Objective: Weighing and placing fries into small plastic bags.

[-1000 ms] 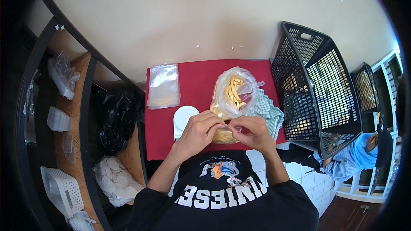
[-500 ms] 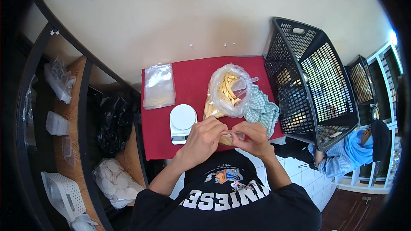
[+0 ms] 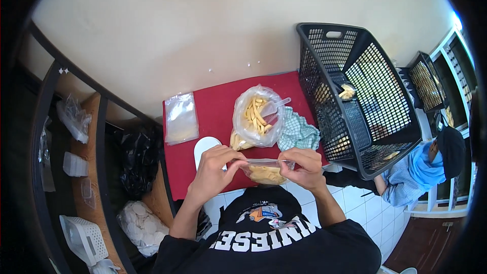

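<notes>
A small clear plastic bag [image 3: 265,174] with pale yellow pieces inside hangs over the table's near edge, close to my chest. My left hand [image 3: 215,168] pinches its upper left corner. At the upper right corner my right hand [image 3: 305,168] is closed on it, so the top edge is stretched between them. Beyond the hands stands a big open clear bag of yellow fry-like sticks [image 3: 255,114], with a clear plastic scoop [image 3: 276,105] in it. A white scale [image 3: 204,149] lies partly hidden behind my left hand.
A stack of clear bags [image 3: 181,118] lies at the red table's [image 3: 218,102] far left. A green checked cloth [image 3: 299,131] is right of the big bag. A large black crate [image 3: 332,71] stands on the right, with a person [image 3: 413,172] beyond. Shelves [image 3: 91,157] line the left.
My hands have spread apart from close together to the small bag's two top corners, pulling its edge out straight. The whole view has shifted slightly.
</notes>
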Motion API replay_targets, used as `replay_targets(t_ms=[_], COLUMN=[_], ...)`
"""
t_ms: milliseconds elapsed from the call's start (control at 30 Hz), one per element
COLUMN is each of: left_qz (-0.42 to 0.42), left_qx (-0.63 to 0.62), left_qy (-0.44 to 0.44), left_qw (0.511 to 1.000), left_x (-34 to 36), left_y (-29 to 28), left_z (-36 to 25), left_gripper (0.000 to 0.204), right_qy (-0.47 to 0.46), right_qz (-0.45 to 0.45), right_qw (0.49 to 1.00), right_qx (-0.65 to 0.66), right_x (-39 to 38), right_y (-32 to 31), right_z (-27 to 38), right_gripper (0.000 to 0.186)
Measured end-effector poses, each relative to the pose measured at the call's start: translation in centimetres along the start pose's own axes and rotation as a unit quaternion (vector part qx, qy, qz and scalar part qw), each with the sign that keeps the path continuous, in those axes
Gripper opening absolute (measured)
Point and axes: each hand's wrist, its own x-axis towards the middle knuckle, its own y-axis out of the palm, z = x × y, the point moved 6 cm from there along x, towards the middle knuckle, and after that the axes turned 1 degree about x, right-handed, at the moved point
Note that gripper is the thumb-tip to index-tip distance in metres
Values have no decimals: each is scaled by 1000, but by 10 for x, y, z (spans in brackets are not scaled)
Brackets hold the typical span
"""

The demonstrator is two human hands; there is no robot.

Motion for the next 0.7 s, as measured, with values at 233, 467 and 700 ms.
replay_targets(t_ms=[233,467,700], left_qz=[-69,-38,-90], left_qx=[8,17,-407], left_qy=[36,46,-137], left_qw=[997,998,899], left_x=[24,34,9], left_y=[18,31,53], left_z=[-25,-33,18], left_gripper=[15,15,9], right_qy=[-8,-20,59], right_qz=[8,18,-41], right_qw=[998,998,990], right_qx=[59,62,125], right_x=[2,7,4], right_y=[-23,-46,-47], right_z=[-4,-7,-17], right_gripper=[18,17,13])
